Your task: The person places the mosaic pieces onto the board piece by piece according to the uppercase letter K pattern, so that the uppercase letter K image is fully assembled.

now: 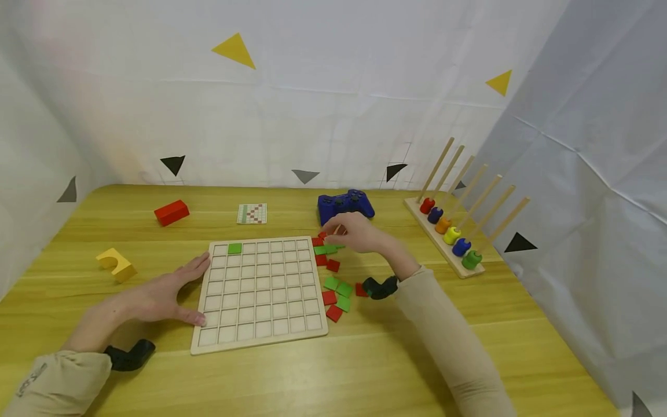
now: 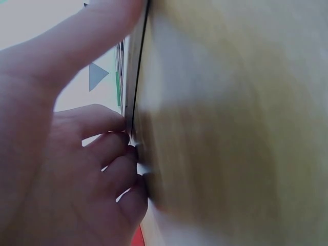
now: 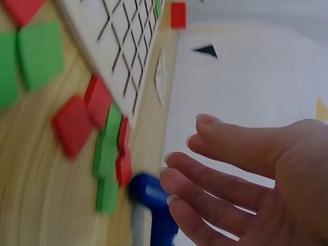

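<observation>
A wooden grid board (image 1: 260,342) lies flat on the table, with one green tile (image 1: 235,248) in a cell of its top row. My left hand (image 1: 158,296) rests along the board's left edge, fingertips at the upper part and thumb on the rim lower down. Several loose red tiles (image 1: 333,265) and green tiles (image 1: 344,289) are scattered along the board's right side. Above the far group hovers my right hand (image 1: 359,233). In the right wrist view its fingers (image 3: 220,184) are loosely bent, thumb near them, and nothing shows between them.
Behind the board lies a small pattern card (image 1: 252,214). A blue game controller (image 1: 345,204) sits just beyond the right hand. At the right stands a peg rack (image 1: 443,243) with coloured rings. A red block (image 1: 172,212) and a yellow arch block (image 1: 117,264) lie at left.
</observation>
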Demonstrator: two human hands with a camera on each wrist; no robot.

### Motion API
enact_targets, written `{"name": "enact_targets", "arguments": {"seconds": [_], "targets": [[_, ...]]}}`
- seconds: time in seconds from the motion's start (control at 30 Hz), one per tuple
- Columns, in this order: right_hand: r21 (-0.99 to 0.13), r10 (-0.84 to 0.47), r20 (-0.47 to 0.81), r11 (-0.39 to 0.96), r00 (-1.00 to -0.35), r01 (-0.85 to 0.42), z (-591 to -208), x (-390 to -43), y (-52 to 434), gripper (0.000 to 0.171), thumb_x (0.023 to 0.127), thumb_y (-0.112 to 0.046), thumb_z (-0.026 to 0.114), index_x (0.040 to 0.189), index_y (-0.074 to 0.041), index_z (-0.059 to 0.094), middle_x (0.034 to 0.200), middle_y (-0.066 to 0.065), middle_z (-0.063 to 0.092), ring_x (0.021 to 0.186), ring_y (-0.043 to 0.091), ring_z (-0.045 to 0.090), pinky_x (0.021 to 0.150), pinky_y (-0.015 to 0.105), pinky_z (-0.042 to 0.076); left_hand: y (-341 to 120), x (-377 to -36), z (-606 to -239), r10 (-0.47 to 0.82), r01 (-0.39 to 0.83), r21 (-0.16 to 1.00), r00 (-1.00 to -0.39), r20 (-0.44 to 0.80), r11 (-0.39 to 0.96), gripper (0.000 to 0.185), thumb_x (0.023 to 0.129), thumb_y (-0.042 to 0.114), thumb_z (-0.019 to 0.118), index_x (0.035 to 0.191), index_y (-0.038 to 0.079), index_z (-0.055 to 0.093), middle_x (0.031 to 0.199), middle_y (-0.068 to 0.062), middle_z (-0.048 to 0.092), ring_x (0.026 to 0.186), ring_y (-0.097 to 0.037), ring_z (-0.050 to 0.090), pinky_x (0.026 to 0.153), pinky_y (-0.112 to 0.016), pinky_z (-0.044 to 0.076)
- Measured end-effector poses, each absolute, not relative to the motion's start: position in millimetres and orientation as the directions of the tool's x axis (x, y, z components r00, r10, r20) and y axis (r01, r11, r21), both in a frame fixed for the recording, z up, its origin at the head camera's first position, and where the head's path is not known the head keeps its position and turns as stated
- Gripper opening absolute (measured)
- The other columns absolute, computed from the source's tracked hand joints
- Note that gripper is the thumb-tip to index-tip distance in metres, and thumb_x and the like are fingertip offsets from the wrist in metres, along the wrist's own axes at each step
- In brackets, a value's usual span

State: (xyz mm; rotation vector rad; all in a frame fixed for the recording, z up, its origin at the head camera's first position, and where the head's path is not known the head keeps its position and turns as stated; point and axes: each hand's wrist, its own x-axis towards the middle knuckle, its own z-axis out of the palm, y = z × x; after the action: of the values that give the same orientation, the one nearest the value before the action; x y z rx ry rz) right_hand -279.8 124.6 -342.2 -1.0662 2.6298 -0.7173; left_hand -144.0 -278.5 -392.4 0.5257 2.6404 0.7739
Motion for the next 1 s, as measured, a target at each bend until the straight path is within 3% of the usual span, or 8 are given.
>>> {"name": "enact_targets", "arguments": {"seconds": [0.27, 0.47, 0.8, 1.0], "targets": [[-0.562, -0.607, -0.084, 0.684, -0.79, -0.466, -352.0, -286.6, 160.3, 0.034, 0.101, -0.017, 0.061, 0.129, 0.001, 0.064, 0.116, 0.013, 0.069, 0.101, 0.028, 0.066, 0.086, 0.04, 0.057, -278.5, -145.3, -391.9, 0.437, 0.256, 0.558, -0.872, -0.219, 0.789, 0.121, 0.073, 0.061, 0.079, 0.16, 0.005, 0.016, 0.167, -0.022, 0.004, 0.145, -0.058, 0.012, 0.111, -0.073, 0.019], [-0.579, -0.587, -0.132, 0.7, -0.799, -0.418, -366.6, -296.5, 164.3, 0.035, 0.099, -0.016, 0.063, 0.131, -0.001, 0.064, 0.118, 0.014, 0.068, 0.106, 0.029, 0.065, 0.09, 0.042, 0.056, -277.9, -144.6, -390.7, 0.431, 0.247, 0.562, -0.874, -0.223, 0.79, 0.12, 0.073, 0.06, 0.079, 0.16, 0.005, 0.017, 0.167, -0.021, 0.004, 0.145, -0.059, 0.012, 0.111, -0.073, 0.018], [-0.53, -0.614, -0.107, 0.701, -0.782, -0.477, -382.0, -304.1, 163.7, 0.038, 0.096, -0.013, 0.068, 0.132, -0.004, 0.064, 0.112, 0.013, 0.069, 0.099, 0.024, 0.065, 0.087, 0.037, 0.055, -277.9, -143.7, -391.4, 0.43, 0.249, 0.559, -0.876, -0.217, 0.791, 0.12, 0.073, 0.061, 0.079, 0.16, 0.005, 0.017, 0.167, -0.02, 0.004, 0.145, -0.058, 0.013, 0.111, -0.073, 0.02], [-0.522, -0.61, -0.072, 0.697, -0.789, -0.492, -386.4, -302.8, 161.9, 0.033, 0.092, -0.009, 0.072, 0.124, -0.003, 0.068, 0.108, 0.014, 0.065, 0.094, 0.024, 0.062, 0.084, 0.036, 0.054, -278.0, -143.8, -392.1, 0.431, 0.25, 0.561, -0.876, -0.215, 0.789, 0.12, 0.074, 0.06, 0.079, 0.16, 0.004, 0.017, 0.167, -0.02, 0.004, 0.144, -0.059, 0.012, 0.111, -0.073, 0.019]]}}
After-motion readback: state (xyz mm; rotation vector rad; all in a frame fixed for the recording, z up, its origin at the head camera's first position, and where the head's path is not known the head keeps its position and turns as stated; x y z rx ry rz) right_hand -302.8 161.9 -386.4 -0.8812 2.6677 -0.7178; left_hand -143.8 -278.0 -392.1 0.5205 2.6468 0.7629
